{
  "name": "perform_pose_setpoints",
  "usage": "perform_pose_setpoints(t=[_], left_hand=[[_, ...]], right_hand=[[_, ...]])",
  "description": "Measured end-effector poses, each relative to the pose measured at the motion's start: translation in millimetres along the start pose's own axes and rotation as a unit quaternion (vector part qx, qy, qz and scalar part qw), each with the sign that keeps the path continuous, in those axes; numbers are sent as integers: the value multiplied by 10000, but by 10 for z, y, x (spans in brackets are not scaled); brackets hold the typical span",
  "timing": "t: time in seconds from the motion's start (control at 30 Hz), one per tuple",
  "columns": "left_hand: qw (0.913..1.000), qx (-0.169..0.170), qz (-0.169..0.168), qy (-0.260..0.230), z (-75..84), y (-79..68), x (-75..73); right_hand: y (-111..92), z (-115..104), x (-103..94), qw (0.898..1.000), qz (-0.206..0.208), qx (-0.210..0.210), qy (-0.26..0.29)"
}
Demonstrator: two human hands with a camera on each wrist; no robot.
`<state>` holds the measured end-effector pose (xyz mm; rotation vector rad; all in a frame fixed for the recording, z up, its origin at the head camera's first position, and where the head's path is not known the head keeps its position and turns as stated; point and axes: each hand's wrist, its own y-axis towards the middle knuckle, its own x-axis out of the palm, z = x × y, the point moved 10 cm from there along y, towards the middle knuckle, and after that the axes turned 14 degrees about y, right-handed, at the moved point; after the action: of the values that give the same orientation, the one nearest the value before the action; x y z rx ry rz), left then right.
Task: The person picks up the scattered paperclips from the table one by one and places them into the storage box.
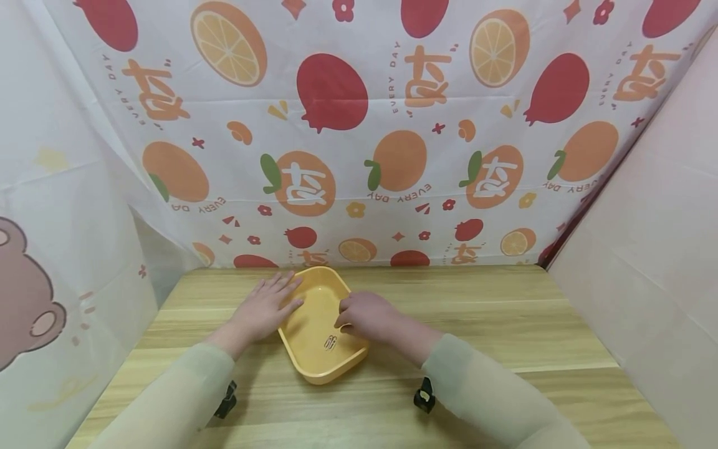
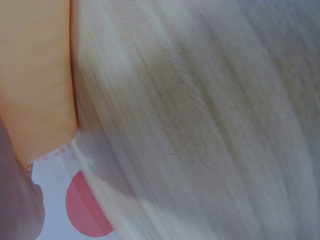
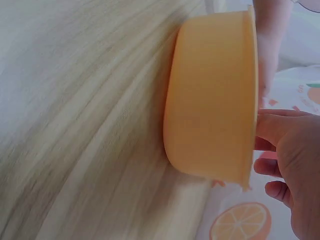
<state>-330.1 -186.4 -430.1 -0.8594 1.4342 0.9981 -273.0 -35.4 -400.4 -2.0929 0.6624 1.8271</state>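
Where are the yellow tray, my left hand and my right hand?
Yellow tray [image 1: 314,317]: head view, on its bare inner floor.
Left hand [image 1: 265,310]: head view, on the back of the hand.
Right hand [image 1: 369,316]: head view, on the back of the hand.

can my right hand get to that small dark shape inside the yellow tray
Probably yes: the right hand is over the right side of the yellow tray, close to the small dark shape, with nothing visible between. Loose or printed, I can't tell.
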Motion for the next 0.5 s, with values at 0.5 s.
perform_pose_setpoints(t=[0.5], left_hand=[[10000,53,-2,65,-16,15,30]], right_hand=[[-432,241,-284,9971,589,265,404]])
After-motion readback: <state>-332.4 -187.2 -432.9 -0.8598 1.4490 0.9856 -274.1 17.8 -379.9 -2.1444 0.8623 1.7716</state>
